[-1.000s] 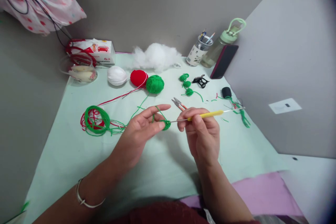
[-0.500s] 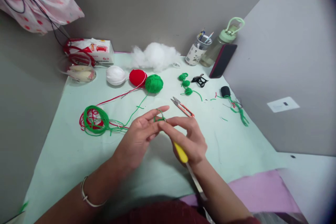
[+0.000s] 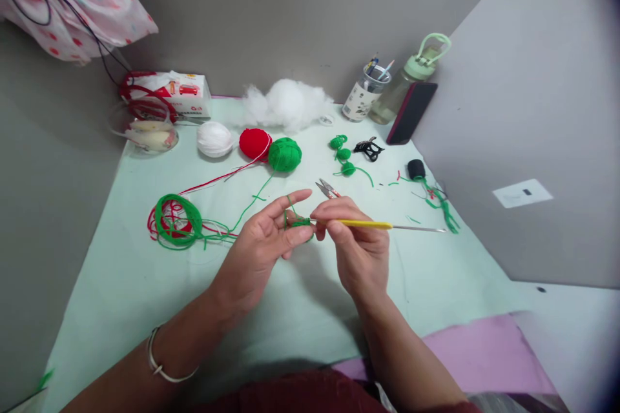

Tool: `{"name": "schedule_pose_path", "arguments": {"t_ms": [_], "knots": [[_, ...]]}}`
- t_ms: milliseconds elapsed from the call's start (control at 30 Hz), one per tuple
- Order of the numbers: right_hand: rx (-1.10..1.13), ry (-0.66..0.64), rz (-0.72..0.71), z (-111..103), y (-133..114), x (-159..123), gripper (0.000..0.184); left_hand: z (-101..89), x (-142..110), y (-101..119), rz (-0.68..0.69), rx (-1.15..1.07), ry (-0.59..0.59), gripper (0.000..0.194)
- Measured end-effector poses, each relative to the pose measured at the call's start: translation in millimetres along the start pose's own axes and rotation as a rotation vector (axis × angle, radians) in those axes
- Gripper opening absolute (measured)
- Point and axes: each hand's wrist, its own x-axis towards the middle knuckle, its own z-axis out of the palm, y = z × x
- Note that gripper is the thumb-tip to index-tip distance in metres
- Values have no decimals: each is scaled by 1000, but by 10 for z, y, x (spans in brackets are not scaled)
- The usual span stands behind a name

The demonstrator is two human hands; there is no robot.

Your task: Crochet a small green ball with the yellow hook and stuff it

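My left hand point(image 3: 264, 235) pinches a small piece of green crochet work point(image 3: 301, 223) between thumb and fingers. Green yarn loops over its raised index finger. In my right hand point(image 3: 361, 245) is a crochet hook point(image 3: 365, 224) with a yellow handle, lying almost level, its bare metal end pointing right. The hook's other tip meets the green crochet work, and its exact place in the stitches is too small to make out. A green yarn ball point(image 3: 285, 155) stands beyond the hands, with a strand trailing toward my left hand. Behind my right hand, snips point(image 3: 328, 189) are partly covered.
Red point(image 3: 254, 144) and white yarn balls point(image 3: 214, 139) sit beside white stuffing point(image 3: 289, 105). Loose green yarn coils point(image 3: 179, 222) lie left. Small green crocheted pieces point(image 3: 343, 155), a black claw clip point(image 3: 369, 149), a pen cup point(image 3: 365, 93), a bottle point(image 3: 400, 87) and a phone point(image 3: 413, 113) are at right.
My right hand has turned the crochet hook from pointing down toward me to nearly level, pointing right. The hand now covers more of the snips. My left hand stays almost in place.
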Motion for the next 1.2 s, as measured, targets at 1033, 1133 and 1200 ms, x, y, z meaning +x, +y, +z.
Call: {"name": "schedule_pose_path", "arguments": {"t_ms": [1033,1133,1200], "knots": [[60,131,72,-66,-124,11,16,-26,-6,25,25,97,20,43],[66,114,75,-69,-121,12,16,-25,-7,24,28,97,17,43],[64,107,78,-69,-122,13,16,-28,-12,22,34,99,15,43]]}}
